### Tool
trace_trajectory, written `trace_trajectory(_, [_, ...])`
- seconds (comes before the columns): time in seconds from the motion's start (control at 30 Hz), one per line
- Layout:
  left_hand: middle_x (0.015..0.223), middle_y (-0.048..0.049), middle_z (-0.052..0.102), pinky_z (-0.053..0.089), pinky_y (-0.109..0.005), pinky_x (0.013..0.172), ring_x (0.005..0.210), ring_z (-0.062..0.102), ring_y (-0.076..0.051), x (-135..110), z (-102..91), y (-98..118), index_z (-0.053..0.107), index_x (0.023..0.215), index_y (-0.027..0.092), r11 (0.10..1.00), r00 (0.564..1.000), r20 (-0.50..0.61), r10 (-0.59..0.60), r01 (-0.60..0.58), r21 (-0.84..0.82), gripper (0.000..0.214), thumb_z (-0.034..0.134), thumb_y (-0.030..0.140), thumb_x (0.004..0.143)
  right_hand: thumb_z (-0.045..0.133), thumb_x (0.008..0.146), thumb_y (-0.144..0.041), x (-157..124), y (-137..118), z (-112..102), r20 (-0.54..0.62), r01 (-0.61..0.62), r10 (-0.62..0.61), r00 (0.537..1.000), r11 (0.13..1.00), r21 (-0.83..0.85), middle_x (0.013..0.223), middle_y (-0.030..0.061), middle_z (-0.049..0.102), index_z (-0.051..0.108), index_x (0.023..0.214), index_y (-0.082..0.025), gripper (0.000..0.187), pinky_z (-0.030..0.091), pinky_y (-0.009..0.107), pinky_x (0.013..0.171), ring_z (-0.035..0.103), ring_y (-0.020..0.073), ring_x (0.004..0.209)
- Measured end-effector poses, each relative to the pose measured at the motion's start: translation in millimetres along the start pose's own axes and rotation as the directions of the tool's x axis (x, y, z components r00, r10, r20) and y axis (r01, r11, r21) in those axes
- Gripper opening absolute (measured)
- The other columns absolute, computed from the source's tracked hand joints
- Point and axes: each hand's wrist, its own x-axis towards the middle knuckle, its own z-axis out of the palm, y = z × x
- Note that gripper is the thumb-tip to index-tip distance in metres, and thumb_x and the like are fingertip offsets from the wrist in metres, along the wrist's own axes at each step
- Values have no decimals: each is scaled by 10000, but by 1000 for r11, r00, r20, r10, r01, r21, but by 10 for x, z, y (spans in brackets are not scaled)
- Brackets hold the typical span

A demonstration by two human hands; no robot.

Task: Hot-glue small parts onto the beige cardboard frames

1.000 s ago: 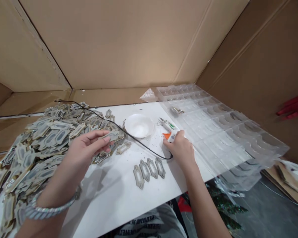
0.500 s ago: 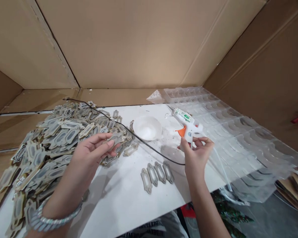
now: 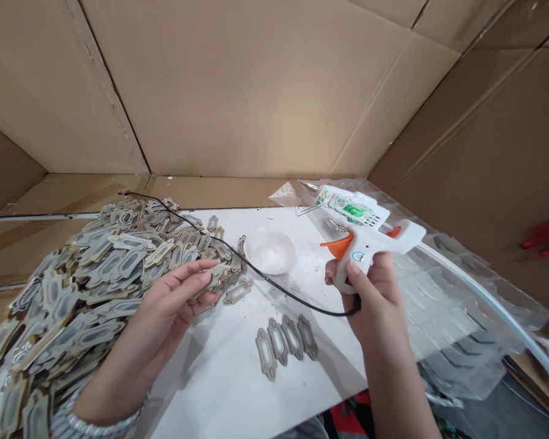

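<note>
My right hand (image 3: 370, 286) is wrapped round the handle of a white hot glue gun (image 3: 359, 213) with an orange trigger. The gun is held up off the table, its metal nozzle pointing to the back left. A long clear glue stick (image 3: 489, 317) trails out of its rear. Between the thumb and fingers of my left hand (image 3: 178, 299) is a small flat metal frame plate (image 3: 216, 274), partly covered by the fingers. Several similar frame plates (image 3: 287, 340) lie in a row on the white table (image 3: 219, 372) between my hands.
A big heap of frame plates (image 3: 96, 274) covers the table's left side. A white bowl (image 3: 271, 251) stands in the middle, with a black cord (image 3: 283, 291) passing in front. Clear plastic trays (image 3: 443, 292) lie along the right. Cardboard walls (image 3: 256, 91) enclose the back and sides.
My right hand has lifted the glue gun up and nearer, its glue stick rising with it. The left hand keeps the frame plate, lower in view. The camera view has shifted slightly.
</note>
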Motion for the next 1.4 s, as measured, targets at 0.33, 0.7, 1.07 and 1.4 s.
trace_trajectory(0.33, [825, -6, 586, 550, -184, 543, 591, 541, -79, 0, 30, 63, 707, 1048, 187, 984, 998, -68, 3, -15, -178, 308, 665, 113, 752, 695, 717, -368, 362, -104, 105, 169, 9, -22, 985, 997, 76, 667, -40, 520, 616, 963, -239, 289, 377, 251, 465, 406, 90, 483])
trace_trajectory(0.7, [1358, -85, 608, 504, -256, 803, 666, 545, -80, -233, 210, -294, 609, 1280, 297, 999, 984, 177, 0, 8, -42, 504, 742, 376, 800, 769, 672, -377, -18, 158, 532, 171, -190, 201, 965, 979, -78, 596, -31, 640, 665, 958, -184, 361, 478, 253, 490, 531, 116, 485])
trace_trajectory(1.07, [1244, -96, 686, 525, -304, 829, 676, 607, -117, -223, 207, -429, 476, 1413, 359, 1000, 964, 265, 16, -12, -15, 668, 739, 413, 802, 785, 649, -322, -166, 201, 546, 309, -295, 287, 907, 955, -24, 657, -32, 673, 624, 1006, -222, 404, 564, 293, 563, 633, 156, 560])
trace_trajectory(1.4, [753, -61, 733, 527, -245, 608, 617, 583, -148, -189, 223, -358, 787, 865, 224, 918, 985, 145, 96, -144, 371, 350, 793, 512, 666, 786, 648, -335, -148, 230, 528, 311, -306, 320, 895, 947, -92, 707, -13, 683, 643, 966, -217, 369, 580, 293, 599, 657, 161, 607])
